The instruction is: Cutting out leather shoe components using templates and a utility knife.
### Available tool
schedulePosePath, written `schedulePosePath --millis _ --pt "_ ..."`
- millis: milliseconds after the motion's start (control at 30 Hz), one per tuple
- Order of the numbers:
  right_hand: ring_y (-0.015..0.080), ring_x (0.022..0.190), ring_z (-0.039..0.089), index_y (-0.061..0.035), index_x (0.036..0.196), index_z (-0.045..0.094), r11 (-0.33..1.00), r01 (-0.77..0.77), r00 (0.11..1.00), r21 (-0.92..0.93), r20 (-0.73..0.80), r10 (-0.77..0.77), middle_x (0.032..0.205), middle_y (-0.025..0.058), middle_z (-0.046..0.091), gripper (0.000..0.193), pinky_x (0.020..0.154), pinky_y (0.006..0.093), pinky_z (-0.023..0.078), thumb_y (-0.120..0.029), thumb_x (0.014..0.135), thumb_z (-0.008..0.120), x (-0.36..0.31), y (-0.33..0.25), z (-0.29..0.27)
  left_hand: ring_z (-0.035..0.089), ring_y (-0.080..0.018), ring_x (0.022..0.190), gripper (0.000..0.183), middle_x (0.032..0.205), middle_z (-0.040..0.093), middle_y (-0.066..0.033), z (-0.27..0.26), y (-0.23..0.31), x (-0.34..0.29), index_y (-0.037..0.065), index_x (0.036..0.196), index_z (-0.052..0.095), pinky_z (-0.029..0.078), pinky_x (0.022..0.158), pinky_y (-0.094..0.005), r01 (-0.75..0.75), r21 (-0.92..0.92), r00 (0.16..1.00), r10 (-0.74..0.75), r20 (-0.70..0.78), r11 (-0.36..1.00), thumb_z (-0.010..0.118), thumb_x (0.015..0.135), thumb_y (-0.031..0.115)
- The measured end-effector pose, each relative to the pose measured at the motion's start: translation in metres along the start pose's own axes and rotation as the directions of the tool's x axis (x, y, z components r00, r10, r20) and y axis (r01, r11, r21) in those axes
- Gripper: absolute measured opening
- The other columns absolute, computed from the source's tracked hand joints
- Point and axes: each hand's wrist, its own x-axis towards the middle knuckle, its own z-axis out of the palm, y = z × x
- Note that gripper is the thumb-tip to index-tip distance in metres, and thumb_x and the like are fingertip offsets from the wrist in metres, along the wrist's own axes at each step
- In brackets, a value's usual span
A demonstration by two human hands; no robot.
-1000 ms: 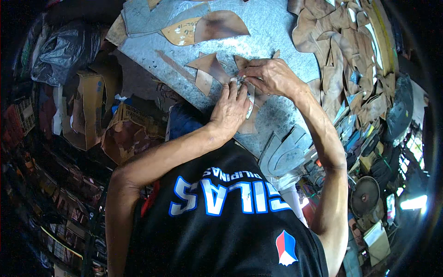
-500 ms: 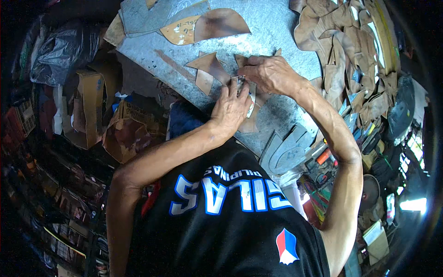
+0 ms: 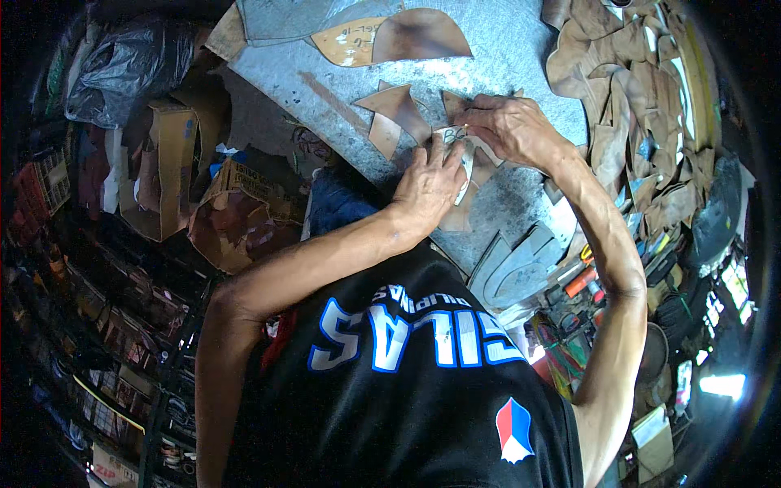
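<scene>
My left hand [image 3: 429, 185] lies with outstretched fingers on a white pattern piece [image 3: 464, 192], pressing it against brown leather [image 3: 458, 218] on the grey worktop. The marked upper end of the pattern shows beyond my fingertips. At that end, my right hand [image 3: 519, 130] is closed in a pinch; whatever it holds is hidden by the fingers. Cut leather scraps [image 3: 400, 110] lie just left of the pattern's upper end.
The worktop [image 3: 325, 106] bears a tan pattern [image 3: 346, 42] beside a rounded leather piece [image 3: 423, 37]. Leather offcuts [image 3: 606, 89] are heaped at the right. Grey patterns [image 3: 521, 264] rest near my body. A cardboard box [image 3: 175, 167] stands at left.
The whole view has shifted, so things appear farther right and slightly higher. My right fingertips have moved a little rightward from my left fingers, uncovering the pattern's upper end.
</scene>
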Motion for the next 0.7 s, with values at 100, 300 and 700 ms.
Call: schedulePosePath --millis 100,300,700 --pt "0.0302 0.079 0.065 -0.0168 0.11 0.069 0.999 -0.023 1.0 -0.025 0.009 0.023 0.093 0.0071 0.065 0.023 0.068 0.0412 0.052 -0.019 0.088 0.062 -0.004 0.004 0.0 0.045 -0.0386 0.127 0.031 0.14 0.045 -0.0139 0.0 0.0 0.0 0.004 0.114 0.062 0.045 0.089 -0.0459 0.003 0.014 1.0 -0.003 0.007 1.0 0.058 0.085 0.014" --pt "0.0291 0.082 0.064 -0.0166 0.11 0.068 0.997 -0.077 0.997 -0.023 -0.006 0.077 0.091 0.0065 0.063 0.023 0.069 0.0404 0.052 -0.017 0.088 0.063 -0.01 0.007 0.0 0.046 -0.0382 0.125 0.034 0.14 0.044 -0.0136 -0.002 0.0 0.001 0.005 0.117 0.06 0.046 0.089 -0.0448 -0.003 0.038 1.0 0.002 0.029 0.999 0.059 0.085 0.015" --pt "0.0292 0.086 0.066 -0.0171 0.108 0.069 0.994 -0.102 0.991 -0.034 -0.095 0.099 0.1 0.0052 0.064 0.022 0.072 0.0416 0.053 -0.02 0.087 0.063 -0.02 0.013 0.006 0.049 -0.0313 0.114 0.042 0.146 0.039 -0.0176 -0.009 -0.001 0.018 0.01 0.122 0.057 0.04 0.091 -0.0383 -0.05 0.144 0.991 0.03 0.133 0.988 0.062 0.081 0.017"
